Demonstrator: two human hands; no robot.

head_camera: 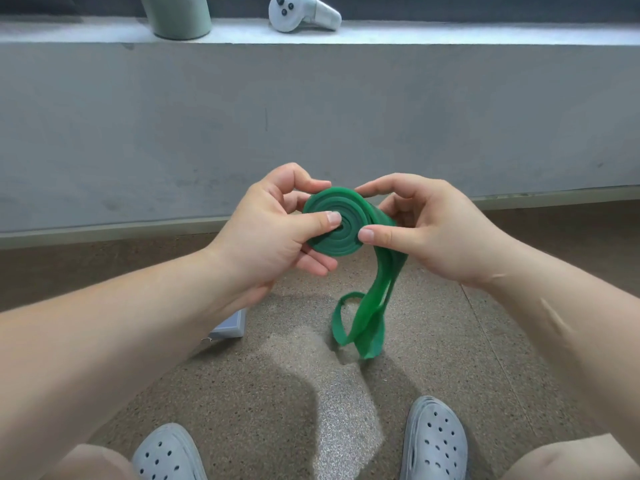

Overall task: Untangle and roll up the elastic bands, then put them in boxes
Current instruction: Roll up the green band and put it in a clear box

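A green elastic band (341,216) is held in mid-air, partly wound into a flat spiral roll. My left hand (273,233) grips the roll, thumb pressed on its centre and fingers behind it. My right hand (429,230) pinches the roll's right edge with thumb and forefinger. The unrolled tail (370,317) hangs down in loose loops, its end near the floor. A corner of a grey box (232,325) lies on the floor, mostly hidden under my left forearm.
A grey concrete ledge (311,116) rises ahead; on top stand a pale green cup (180,15) and a white controller (304,13). Speckled brown floor (311,393) lies below. Two grey perforated clogs (436,441) sit at the bottom edge.
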